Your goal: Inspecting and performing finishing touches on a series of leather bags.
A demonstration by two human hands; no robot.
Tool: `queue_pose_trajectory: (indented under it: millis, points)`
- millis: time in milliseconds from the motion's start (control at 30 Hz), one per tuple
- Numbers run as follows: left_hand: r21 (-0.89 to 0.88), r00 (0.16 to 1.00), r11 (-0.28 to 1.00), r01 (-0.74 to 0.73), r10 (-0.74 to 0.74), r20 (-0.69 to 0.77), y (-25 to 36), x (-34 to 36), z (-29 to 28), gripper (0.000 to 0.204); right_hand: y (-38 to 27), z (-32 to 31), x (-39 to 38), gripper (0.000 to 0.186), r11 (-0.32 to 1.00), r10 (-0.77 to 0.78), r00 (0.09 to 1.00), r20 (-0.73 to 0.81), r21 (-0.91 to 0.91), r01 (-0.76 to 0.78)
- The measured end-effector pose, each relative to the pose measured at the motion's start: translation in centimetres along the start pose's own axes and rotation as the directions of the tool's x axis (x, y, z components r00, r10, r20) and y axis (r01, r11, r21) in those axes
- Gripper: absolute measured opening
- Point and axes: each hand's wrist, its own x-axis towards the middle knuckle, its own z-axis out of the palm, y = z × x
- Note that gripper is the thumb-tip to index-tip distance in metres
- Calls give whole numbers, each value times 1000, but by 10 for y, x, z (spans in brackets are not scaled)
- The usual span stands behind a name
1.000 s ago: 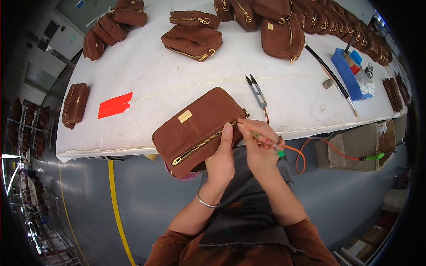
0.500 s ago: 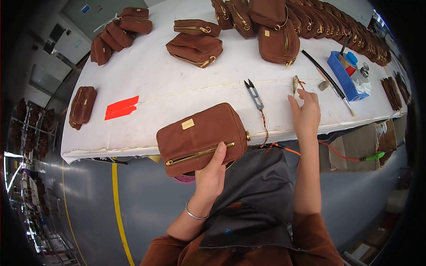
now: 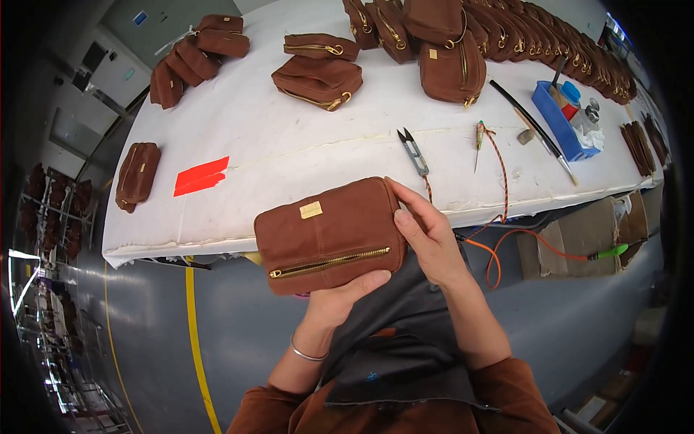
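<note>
A brown zippered pouch with a small gold label and a brass zip is held up at the near edge of the white table. My left hand grips it from below, its thumb on the front by the zip and its other fingers hidden behind. At the pouch's right end, my right hand closes round the side, thumb on the front corner. Beyond the pouch lie thread snips on a cord and an awl with a coloured handle, tied to a twisted cord.
Brown pouches lie at the back, with a long row of them at the far right. A blue tray of small items stands beside a long brush. Red tape marks the table. Below its right edge sits a cardboard box.
My right hand has left the awl on the table and come back to take hold of the pouch's right end. My left hand has shifted lower on the pouch.
</note>
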Motion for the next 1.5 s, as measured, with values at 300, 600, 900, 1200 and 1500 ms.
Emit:
queue_pose_trajectory:
  millis: [300, 600, 900, 1200, 1500]
  points:
    - [592, 986, 799, -109, 12, 166, 42, 9, -13, 39, -22, 12, 0, 50, 960, 100, 995, -9, 263, -94]
    - [-679, 982, 726, 107, 29, 186, 80, 13, -9, 78, -16, 7, 5, 62, 991, -64, 997, 47, 124, 57]
    - [-242, 962, 946, 217, -165, 219, 44, -4, -35, 71, 10, -9, -4, 77, 984, -13, 972, 233, 175, -29]
    - [-269, 957, 942, 199, -127, 262, 32, -10, -47, 73, 8, -8, -8, 90, 979, 66, 975, 213, 176, -105]
    - [-629, 980, 759, 172, -69, 185, 26, -2, -57, 74, 7, 1, -13, 87, 996, 52, 973, 224, 55, -66]
